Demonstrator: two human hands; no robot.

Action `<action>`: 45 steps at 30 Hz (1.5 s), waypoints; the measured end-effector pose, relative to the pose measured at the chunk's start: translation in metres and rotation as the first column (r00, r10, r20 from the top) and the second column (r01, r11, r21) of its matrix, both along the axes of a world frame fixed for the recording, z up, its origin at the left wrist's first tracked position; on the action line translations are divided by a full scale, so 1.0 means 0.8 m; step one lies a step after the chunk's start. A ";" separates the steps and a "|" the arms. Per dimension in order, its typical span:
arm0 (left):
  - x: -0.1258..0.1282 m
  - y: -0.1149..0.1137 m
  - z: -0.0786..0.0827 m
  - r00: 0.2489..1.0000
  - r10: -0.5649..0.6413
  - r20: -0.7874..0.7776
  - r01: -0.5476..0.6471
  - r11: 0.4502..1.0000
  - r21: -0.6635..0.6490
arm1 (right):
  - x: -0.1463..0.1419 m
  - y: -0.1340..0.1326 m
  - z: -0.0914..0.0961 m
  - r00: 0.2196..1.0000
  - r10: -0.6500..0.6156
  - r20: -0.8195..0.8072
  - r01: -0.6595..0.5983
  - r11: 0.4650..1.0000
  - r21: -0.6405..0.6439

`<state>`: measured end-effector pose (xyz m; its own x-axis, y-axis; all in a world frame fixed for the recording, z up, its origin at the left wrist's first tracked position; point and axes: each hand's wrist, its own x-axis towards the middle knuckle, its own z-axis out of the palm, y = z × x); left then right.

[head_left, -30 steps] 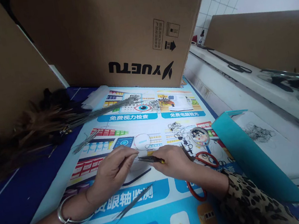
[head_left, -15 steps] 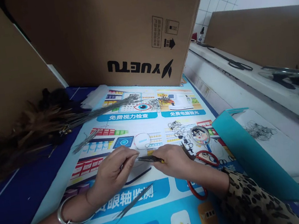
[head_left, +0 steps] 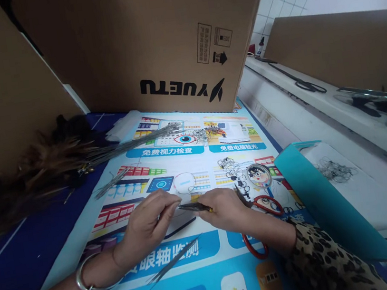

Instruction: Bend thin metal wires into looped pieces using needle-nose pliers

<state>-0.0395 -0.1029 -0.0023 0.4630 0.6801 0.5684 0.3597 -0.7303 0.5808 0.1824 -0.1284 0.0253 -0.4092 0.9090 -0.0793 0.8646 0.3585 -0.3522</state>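
My left hand [head_left: 149, 225] is closed in a pinch, thumb against forefinger, on what looks like a thin wire, barely visible at the fingertips. Needle-nose pliers [head_left: 195, 206] are gripped in my right hand [head_left: 224, 208], their dark jaws pointing left and meeting the left fingertips. The pliers' handles are mostly hidden in the palm. Red-handled scissors [head_left: 267, 204] lie partly under my right wrist. Below the hands rests a small bunch of straight wires [head_left: 176, 261]. Small bent wire pieces [head_left: 235, 170] are scattered beyond my right hand.
A longer wire bundle [head_left: 135, 142] lies at the back left, beside brown feathery material [head_left: 47, 158]. Another tangle of bent wires [head_left: 336, 170] sits in a teal-edged box [head_left: 326, 208] on the right. Large cardboard boxes [head_left: 164, 38] stand behind the printed table cover.
Hardly anything differs. Both hands and the pliers stay together in nearly the same place, with only a slight shift of the view.
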 end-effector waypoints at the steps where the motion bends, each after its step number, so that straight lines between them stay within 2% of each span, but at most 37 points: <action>1: 0.000 0.000 0.000 1.000 -0.003 0.003 0.003 1.000 0.005 | 0.000 0.000 0.000 1.000 0.000 -0.001 0.000 1.000 -0.006; 10: -0.002 0.005 -0.002 0.999 -0.054 0.007 0.054 0.998 0.019 | 0.000 0.000 -0.001 1.000 0.017 0.000 -0.017 1.000 -0.007; 16: -0.003 0.009 0.000 0.995 -0.094 0.017 0.094 0.994 -0.058 | 0.000 0.001 -0.007 1.000 0.019 0.000 -0.019 1.000 0.006; 30: -0.002 0.011 0.002 0.992 -0.071 0.108 0.094 0.970 -0.224 | 0.001 0.002 -0.020 0.993 0.030 -0.114 -0.029 0.999 0.012; 36: -0.002 0.012 0.000 0.992 -0.029 0.123 0.064 0.954 -0.293 | -0.001 0.000 -0.017 0.987 0.013 -0.161 -0.013 1.000 0.001; 45: -0.001 0.010 -0.001 0.994 -0.011 0.107 0.044 0.952 -0.304 | -0.002 -0.001 -0.020 0.987 0.008 -0.161 -0.007 1.000 0.008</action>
<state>-0.0400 -0.0953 -0.0033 0.4339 0.8163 0.3812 0.2684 -0.5211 0.8102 0.1810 -0.1292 0.0097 -0.4225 0.9063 -0.0055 0.7943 0.3674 -0.4838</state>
